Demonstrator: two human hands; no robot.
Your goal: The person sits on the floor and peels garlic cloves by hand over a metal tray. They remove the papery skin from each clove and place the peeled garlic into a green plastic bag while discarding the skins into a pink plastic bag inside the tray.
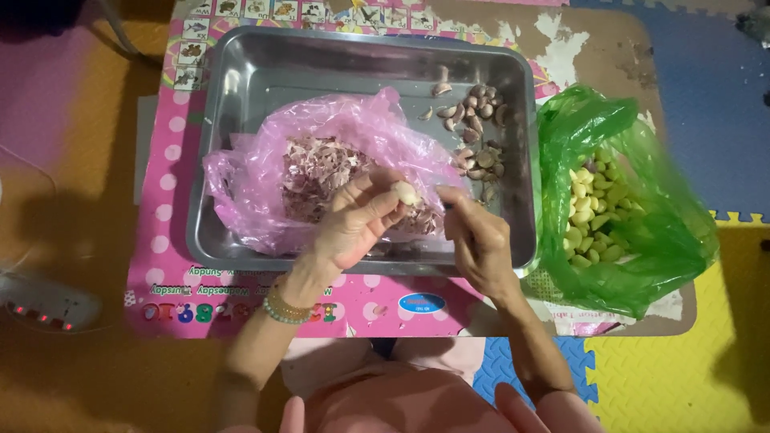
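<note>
My left hand [358,223] pinches a pale peeled garlic clove [405,192] between thumb and fingers, above a pink plastic bag [257,172] full of garlic skins [317,172]. Just right of the clove, my right hand [476,236] is closed around what looks like a small knife, mostly hidden by the fingers. Both hands hover over the near part of a steel tray [241,64]. Several unpeeled cloves [479,132] lie on the tray's right side.
A green plastic bag [666,232] holding peeled cloves [595,210] sits right of the tray. The tray rests on a pink dotted mat [160,184]. A power strip with red lights [44,309] lies at the left on foam floor tiles.
</note>
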